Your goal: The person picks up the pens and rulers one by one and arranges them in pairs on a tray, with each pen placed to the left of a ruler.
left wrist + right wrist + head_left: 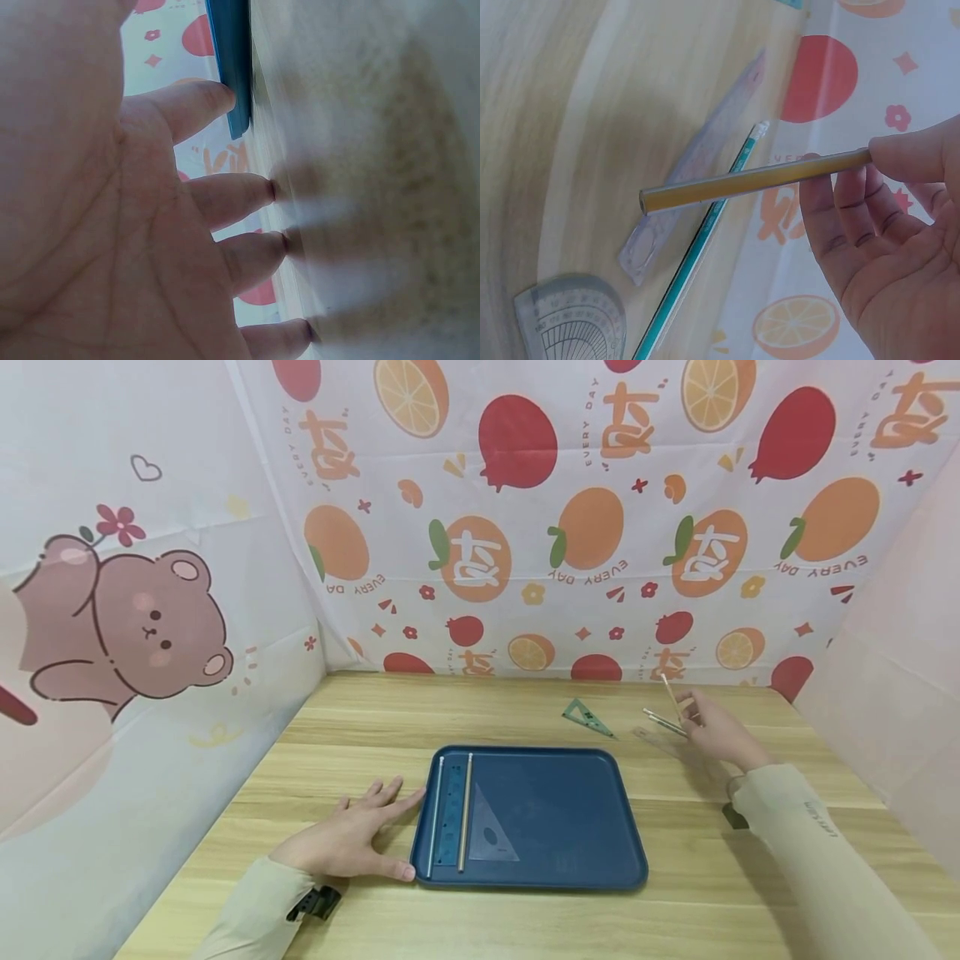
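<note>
Thumb and fingers of my right hand (716, 728) pinch a gold-yellow pencil (750, 180) by one end, raised above the back right of the table. Below it lie a teal pencil (705, 244) with a white tip, a clear ruler (711, 146) and a clear protractor (571, 319). My left hand (348, 839) has its fingers spread at the left side of a blue tray (562, 814), touching its rim. Inside the tray, at the left, are a silvery pencil (435, 818), a blue ruler (450, 814), a gold pencil (465, 814) and a clear set square (491, 837).
A green set square (579, 713) lies on the wood-grain table (360, 727) behind the tray. Fruit-printed cloth (517, 618) hangs along the table's back edge. Another cloth with a bear print (157, 627) hangs on the left side.
</note>
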{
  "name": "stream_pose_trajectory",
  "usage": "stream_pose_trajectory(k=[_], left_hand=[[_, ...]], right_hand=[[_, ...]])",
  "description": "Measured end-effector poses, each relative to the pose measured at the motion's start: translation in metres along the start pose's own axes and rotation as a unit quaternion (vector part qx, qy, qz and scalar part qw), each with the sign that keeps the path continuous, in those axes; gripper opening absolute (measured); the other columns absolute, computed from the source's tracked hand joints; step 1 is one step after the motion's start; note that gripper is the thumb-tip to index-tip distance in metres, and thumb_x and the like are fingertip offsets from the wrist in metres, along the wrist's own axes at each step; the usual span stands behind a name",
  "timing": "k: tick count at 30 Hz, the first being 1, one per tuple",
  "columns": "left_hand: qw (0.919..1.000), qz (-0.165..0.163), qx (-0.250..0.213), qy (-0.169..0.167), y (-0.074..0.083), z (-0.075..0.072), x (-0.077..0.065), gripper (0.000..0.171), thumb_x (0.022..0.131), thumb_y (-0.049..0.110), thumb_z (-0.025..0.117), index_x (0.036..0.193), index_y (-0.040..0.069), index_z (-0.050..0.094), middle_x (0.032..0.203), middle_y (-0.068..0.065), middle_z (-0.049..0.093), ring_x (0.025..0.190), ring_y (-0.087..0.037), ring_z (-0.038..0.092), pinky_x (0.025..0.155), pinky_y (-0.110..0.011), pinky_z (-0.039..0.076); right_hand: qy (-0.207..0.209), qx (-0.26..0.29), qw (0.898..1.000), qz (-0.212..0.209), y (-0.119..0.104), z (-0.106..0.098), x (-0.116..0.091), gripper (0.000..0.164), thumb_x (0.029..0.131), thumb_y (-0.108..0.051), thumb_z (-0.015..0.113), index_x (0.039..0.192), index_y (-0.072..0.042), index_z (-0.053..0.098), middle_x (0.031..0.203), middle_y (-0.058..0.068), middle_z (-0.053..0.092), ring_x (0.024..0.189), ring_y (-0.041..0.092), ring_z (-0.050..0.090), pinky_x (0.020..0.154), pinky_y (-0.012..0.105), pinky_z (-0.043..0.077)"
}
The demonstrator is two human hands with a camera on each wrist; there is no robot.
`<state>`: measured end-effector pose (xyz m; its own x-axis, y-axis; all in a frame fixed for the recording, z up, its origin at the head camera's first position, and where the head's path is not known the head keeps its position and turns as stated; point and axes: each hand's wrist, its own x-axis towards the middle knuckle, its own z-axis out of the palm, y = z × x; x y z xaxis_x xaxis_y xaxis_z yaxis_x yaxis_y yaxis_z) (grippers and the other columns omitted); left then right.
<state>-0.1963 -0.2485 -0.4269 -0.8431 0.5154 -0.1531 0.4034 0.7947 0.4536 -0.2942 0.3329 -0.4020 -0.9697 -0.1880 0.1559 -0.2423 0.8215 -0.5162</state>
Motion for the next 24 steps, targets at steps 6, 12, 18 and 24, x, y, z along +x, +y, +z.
stream_pose_trajectory(k=[6, 12, 18, 24], left_hand=[[1.0, 0.0, 0.0, -0.002, 0.001, -0.001, 0.0, 0.113, 0.079, 0.073, 0.082, 0.17, 0.023, 0.036, 0.176, -0.029, 0.022, 0.161, -0.06, 0.016, 0.113, -0.092, 0.012], [1.0, -0.002, -0.004, -0.003, 0.001, -0.001, 0.0, 0.113, 0.079, 0.073, 0.083, 0.17, 0.023, 0.036, 0.176, -0.029, 0.021, 0.161, -0.06, 0.016, 0.114, -0.092, 0.012], [1.0, 0.001, -0.005, -0.003, 0.0, 0.0, -0.001, 0.113, 0.08, 0.073, 0.082, 0.17, 0.024, 0.035, 0.176, -0.029, 0.021, 0.161, -0.06, 0.015, 0.114, -0.092, 0.012], [1.0, 0.003, -0.002, -0.001, 0.001, -0.001, 0.0, 0.113, 0.08, 0.071, 0.083, 0.17, 0.023, 0.036, 0.176, -0.03, 0.021, 0.161, -0.061, 0.016, 0.113, -0.092, 0.012]], right_hand=[[0.007, 0.021, 1.0, -0.007, -0.005, -0.003, -0.001, 0.043, 0.102, 0.002, 0.055, 0.143, 0.011, 0.042, 0.117, 0.035, 0.066, 0.107, 0.047, 0.069, 0.083, 0.049, 0.061], [0.01, 0.035, 0.999, -0.004, -0.01, -0.002, -0.001, 0.044, 0.103, 0.003, 0.056, 0.143, 0.01, 0.041, 0.117, 0.034, 0.065, 0.104, 0.044, 0.07, 0.081, 0.042, 0.061], [0.009, 0.051, 0.999, -0.004, -0.016, -0.001, -0.003, 0.045, 0.104, 0.003, 0.056, 0.145, 0.01, 0.04, 0.116, 0.034, 0.064, 0.107, 0.045, 0.07, 0.081, 0.042, 0.062], [0.011, 0.058, 0.998, -0.009, -0.02, 0.0, -0.004, 0.048, 0.103, 0.003, 0.058, 0.147, 0.012, 0.041, 0.114, 0.032, 0.065, 0.105, 0.045, 0.071, 0.077, 0.033, 0.06]])
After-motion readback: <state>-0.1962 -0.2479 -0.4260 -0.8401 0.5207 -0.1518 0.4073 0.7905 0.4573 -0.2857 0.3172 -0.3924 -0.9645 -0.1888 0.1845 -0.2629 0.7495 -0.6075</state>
